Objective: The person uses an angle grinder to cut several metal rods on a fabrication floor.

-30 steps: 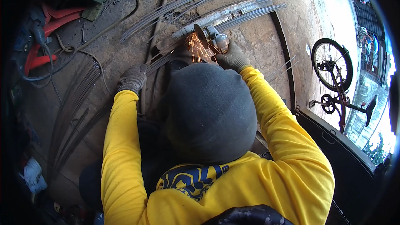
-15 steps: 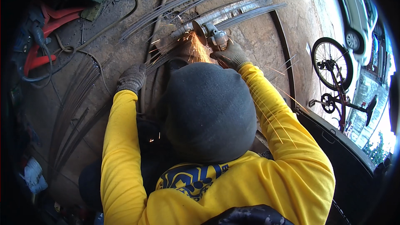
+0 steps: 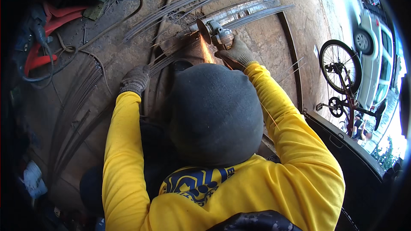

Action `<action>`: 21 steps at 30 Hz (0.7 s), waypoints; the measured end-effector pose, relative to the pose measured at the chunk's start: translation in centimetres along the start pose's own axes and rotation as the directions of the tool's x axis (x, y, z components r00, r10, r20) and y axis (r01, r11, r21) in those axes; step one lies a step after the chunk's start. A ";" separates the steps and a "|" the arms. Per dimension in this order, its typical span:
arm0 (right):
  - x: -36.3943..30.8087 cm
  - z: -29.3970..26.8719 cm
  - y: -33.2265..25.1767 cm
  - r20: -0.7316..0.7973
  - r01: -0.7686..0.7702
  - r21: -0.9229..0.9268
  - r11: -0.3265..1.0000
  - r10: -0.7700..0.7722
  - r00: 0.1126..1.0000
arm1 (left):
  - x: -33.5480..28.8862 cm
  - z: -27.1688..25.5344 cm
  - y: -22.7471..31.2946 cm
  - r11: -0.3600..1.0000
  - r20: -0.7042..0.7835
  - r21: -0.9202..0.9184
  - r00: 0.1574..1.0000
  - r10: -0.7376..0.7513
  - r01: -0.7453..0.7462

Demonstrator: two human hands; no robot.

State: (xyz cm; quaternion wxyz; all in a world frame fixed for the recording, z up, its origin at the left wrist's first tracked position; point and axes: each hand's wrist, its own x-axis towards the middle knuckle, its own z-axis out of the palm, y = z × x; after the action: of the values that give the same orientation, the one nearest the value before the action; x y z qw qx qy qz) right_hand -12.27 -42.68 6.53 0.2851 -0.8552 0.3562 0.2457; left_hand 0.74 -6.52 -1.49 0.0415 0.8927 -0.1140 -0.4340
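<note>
My left hand (image 3: 135, 80), in a grey knit glove, is closed around a bundle of thin steel rods (image 3: 162, 63). My gloved right hand (image 3: 238, 54) grips an angle grinder (image 3: 222, 38) by its body. The grinder's thin disc (image 3: 204, 31) stands on edge over the rods, to the right of my left hand. Orange sparks (image 3: 206, 52) stream from the disc toward me. The dark covered head (image 3: 216, 115) hides part of the work below the disc. Yellow sleeves cover both arms.
More steel rods (image 3: 180, 5) lie beyond the grinder, beside a flat metal bar (image 3: 244, 10). A cable (image 3: 102, 32) crosses the ground at left, near a red metal frame (image 3: 55, 25). At right stand a bicycle (image 3: 341, 66) and a light-coloured vehicle (image 3: 376, 45).
The spray of sparks has narrowed, and fewer streaks fly over my right arm. The grinder has shifted very slightly. Outside, vehicles have changed place and a person shows near the bicycle.
</note>
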 end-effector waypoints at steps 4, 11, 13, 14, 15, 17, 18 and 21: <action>0.0 -0.1 0.3 0.048 -0.021 0.034 0.999 0.020 0.999 | 0.1 0.0 -0.1 1.000 0.009 0.000 1.000 0.007 -0.007; -0.9 0.1 1.0 0.054 -0.027 0.056 0.998 0.024 0.998 | -0.3 0.0 0.1 1.000 -0.014 -0.002 1.000 0.012 -0.012; -0.1 0.2 0.9 0.016 -0.040 -0.011 0.999 0.040 0.999 | -0.2 -0.2 0.2 1.000 -0.018 -0.003 1.000 0.019 -0.019; -0.2 0.2 1.0 0.019 -0.025 0.000 1.000 0.025 1.000 | -0.1 -0.1 0.2 1.000 -0.007 0.011 1.000 0.012 -0.012; -0.5 0.0 0.5 0.014 -0.011 0.018 1.000 0.010 1.000 | 0.0 0.0 0.1 1.000 0.002 0.024 1.000 -0.001 0.001; -0.9 -0.3 -0.3 0.004 0.019 0.054 0.998 -0.019 1.000 | 0.2 0.1 -0.2 1.000 0.005 0.026 1.000 -0.012 0.012; -0.6 -0.3 -0.1 0.016 0.004 0.049 0.999 -0.005 1.000 | 0.0 0.0 0.0 1.000 0.004 0.015 1.000 -0.005 0.005; 0.2 -0.1 0.4 0.033 -0.017 0.049 0.999 0.015 0.999 | 0.2 0.1 0.2 1.000 0.008 0.014 1.000 -0.004 0.003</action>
State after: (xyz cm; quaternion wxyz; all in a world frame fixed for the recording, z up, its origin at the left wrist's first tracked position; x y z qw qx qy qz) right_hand -12.43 -43.10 6.39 0.3098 -0.8410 0.3643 0.2531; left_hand 0.73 -6.73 -1.64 0.0340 0.8913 -0.1156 -0.4370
